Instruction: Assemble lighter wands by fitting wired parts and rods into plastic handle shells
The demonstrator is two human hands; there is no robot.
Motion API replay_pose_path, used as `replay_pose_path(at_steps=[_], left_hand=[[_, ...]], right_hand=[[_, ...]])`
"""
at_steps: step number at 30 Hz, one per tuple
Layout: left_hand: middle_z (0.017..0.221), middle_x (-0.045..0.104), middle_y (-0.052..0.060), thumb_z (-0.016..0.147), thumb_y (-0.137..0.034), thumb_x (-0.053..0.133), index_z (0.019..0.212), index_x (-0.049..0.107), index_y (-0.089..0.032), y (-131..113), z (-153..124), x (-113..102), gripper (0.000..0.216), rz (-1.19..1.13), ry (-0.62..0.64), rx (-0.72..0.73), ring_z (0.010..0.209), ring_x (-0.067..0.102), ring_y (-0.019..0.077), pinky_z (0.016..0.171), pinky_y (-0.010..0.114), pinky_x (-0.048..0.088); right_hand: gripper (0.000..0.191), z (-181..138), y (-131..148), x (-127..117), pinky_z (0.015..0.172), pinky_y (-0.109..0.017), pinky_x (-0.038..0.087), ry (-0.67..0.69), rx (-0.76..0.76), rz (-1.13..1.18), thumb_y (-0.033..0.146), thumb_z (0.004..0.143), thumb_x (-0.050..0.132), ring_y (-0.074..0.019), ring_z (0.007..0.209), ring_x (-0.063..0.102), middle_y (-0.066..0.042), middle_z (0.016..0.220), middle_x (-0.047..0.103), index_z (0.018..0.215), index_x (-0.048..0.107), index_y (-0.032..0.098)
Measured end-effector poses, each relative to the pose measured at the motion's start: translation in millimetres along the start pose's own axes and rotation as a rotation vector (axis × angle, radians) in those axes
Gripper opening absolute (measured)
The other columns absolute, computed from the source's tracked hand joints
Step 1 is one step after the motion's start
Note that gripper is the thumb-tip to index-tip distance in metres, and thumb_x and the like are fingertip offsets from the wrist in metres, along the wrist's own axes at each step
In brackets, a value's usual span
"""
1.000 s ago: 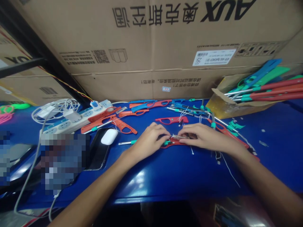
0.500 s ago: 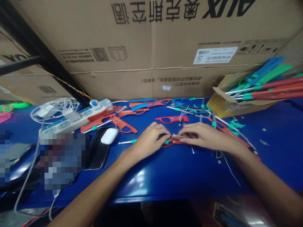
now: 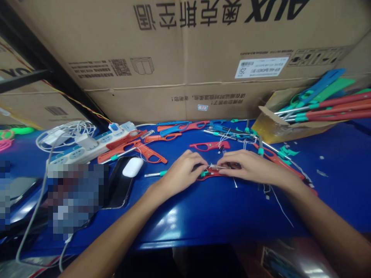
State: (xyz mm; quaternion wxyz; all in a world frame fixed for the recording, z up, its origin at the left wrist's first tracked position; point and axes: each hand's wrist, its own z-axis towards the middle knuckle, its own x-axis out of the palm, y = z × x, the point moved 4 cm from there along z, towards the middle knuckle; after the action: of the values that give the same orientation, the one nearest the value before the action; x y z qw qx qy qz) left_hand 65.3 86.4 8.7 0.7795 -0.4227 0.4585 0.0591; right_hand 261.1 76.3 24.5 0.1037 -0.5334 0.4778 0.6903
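My left hand and my right hand meet over an open red lighter handle on the blue table. Between their fingertips is a small clear plastic lighter tank. The right thumb and fingers are closed on its right part; the left thumb and fingertips pinch its left end. The handle is partly hidden beneath both hands. A metal lighter tube with a green collar sticks out left from under my left hand. Just behind the hands lies a loose red handle half.
Several orange and blue handle shells lie at the back. A cardboard box of long lighters stands back right. On the left are a power strip, a phone and a white earbud case. A large carton stands behind.
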Motion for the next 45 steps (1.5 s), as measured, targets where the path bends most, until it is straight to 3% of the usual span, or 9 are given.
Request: replay_pose_path(at_steps=[22,45], left_hand=[[0.095,0.073,0.003,0.096,-0.024,0.057,0.090,0.073,-0.020,3.0,2.3,3.8,0.017,-0.145,-0.008,-0.067,0.095,0.061,0.0206,0.091,0.038,0.047],[0.092,0.072,0.002,0.092,-0.017,0.059,0.086,0.075,-0.019,12.6,0.9,9.7,0.017,-0.298,0.002,-0.066,0.091,0.062,0.0170,0.086,0.032,0.047]], right_hand=[[0.031,0.2,2.3,-0.1,0.067,-0.032,0.043,-0.042,-0.061,-0.023,0.044,0.097,0.056,-0.0167,0.076,0.059,-0.005,0.091,0.068,0.106,0.074,0.021],[0.034,0.7,-3.4,9.0,0.077,-0.033,0.049,-0.078,-0.172,-0.041,0.041,0.101,0.051,-0.0175,0.086,0.062,-0.007,0.098,0.065,0.115,0.073,0.020]])
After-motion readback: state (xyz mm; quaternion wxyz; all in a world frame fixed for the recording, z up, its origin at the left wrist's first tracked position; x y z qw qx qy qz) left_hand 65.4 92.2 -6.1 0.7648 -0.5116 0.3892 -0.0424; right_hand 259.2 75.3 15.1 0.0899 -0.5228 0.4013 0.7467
